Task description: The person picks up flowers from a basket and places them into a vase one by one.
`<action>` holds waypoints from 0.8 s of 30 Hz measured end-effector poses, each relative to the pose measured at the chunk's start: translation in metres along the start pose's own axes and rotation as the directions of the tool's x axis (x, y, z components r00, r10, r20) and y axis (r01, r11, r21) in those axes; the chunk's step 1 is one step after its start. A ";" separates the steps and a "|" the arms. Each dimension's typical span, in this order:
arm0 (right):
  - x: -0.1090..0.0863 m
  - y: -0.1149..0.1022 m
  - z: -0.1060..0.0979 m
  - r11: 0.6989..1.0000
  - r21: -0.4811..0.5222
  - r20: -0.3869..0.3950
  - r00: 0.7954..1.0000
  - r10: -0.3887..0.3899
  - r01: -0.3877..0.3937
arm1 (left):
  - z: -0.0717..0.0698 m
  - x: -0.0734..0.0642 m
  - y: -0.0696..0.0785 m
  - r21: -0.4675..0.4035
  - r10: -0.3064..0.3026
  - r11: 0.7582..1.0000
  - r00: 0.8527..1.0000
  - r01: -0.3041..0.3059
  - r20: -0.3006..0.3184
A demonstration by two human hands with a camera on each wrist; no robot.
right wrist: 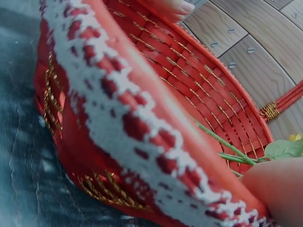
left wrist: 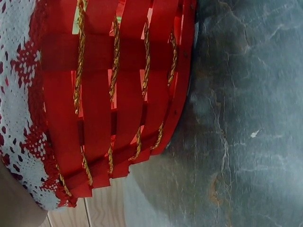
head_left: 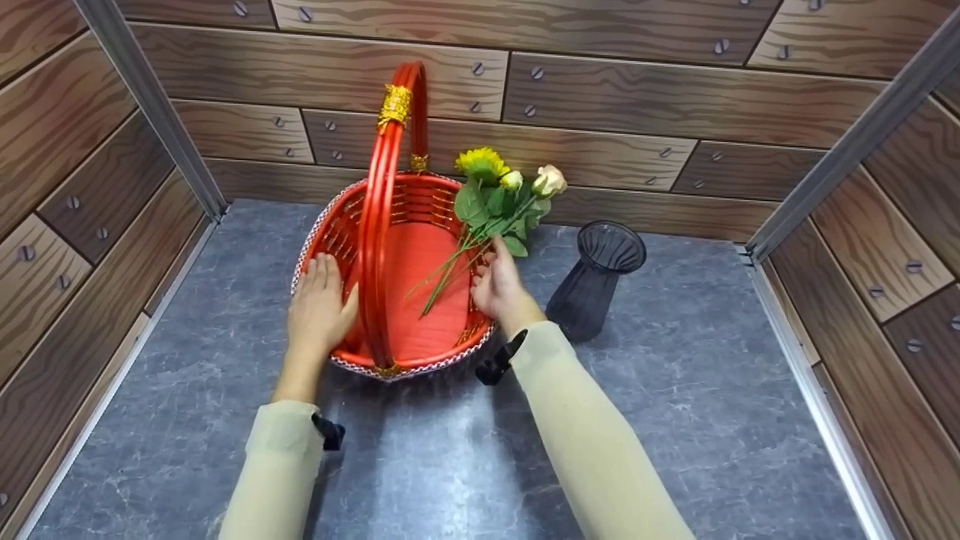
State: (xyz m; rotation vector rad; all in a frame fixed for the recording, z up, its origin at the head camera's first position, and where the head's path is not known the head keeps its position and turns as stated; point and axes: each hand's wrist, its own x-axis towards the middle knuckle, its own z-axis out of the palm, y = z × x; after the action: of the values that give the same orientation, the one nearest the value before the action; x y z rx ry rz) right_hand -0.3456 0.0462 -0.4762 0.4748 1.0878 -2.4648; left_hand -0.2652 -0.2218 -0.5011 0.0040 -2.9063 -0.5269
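A red woven basket (head_left: 427, 300) with a tall hooped handle (head_left: 379, 225) and lace-trimmed rim stands before me. My left hand (head_left: 319, 307) rests over its left rim, fingers straight against the inner side. Over the right rim, my right hand (head_left: 501, 289) has its fingers curled and its thumb at the stems of a small bunch of flowers (head_left: 506, 195). The bunch has a yellow bloom, a pale rose, a bud and green leaves. Its heads lean out past the back right rim, while the stem ends point down into the basket. The right wrist view shows stems (right wrist: 225, 139) inside the rim.
A dark ribbed glass vase (head_left: 592, 281) stands just right of the basket, close to my right wrist. Wood-patterned panels (head_left: 600, 97) enclose the grey marbled surface (head_left: 712, 390) at the back and sides, with metal posts at the corners.
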 end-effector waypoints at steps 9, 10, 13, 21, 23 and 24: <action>0.008 0.004 -0.001 0.995 -0.055 -0.030 0.996 0.086 -0.088 | 0.004 -0.001 0.003 -0.001 -0.011 1.000 1.000 0.011 0.020; 0.008 0.005 0.000 0.994 -0.074 -0.041 0.996 0.082 -0.085 | 0.004 -0.001 0.003 -0.001 -0.011 1.000 1.000 0.011 0.014; 0.008 0.008 0.004 0.991 -0.119 -0.078 0.996 0.053 -0.062 | 0.002 -0.001 0.003 -0.004 -0.008 1.000 1.000 0.008 -0.011; 0.008 0.013 0.013 1.000 0.011 -0.128 0.992 0.009 -0.007 | 0.000 0.000 0.001 -0.006 -0.008 1.000 1.000 0.008 -0.029; 0.008 0.014 0.013 0.999 0.038 -0.128 0.992 -0.010 0.015 | -0.001 0.000 0.000 -0.006 -0.006 1.000 1.000 0.006 -0.023; 0.008 0.015 0.014 0.999 0.046 -0.126 0.992 -0.022 0.028 | -0.001 0.000 0.000 -0.008 -0.008 1.000 1.000 0.008 -0.019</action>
State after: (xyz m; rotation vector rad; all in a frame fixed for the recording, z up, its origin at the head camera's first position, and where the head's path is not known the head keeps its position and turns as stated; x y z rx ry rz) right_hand -0.3466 0.0244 -0.4803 0.6419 1.0919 -2.5166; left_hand -0.2654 -0.2218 -0.5003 0.0189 -2.8867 -0.5363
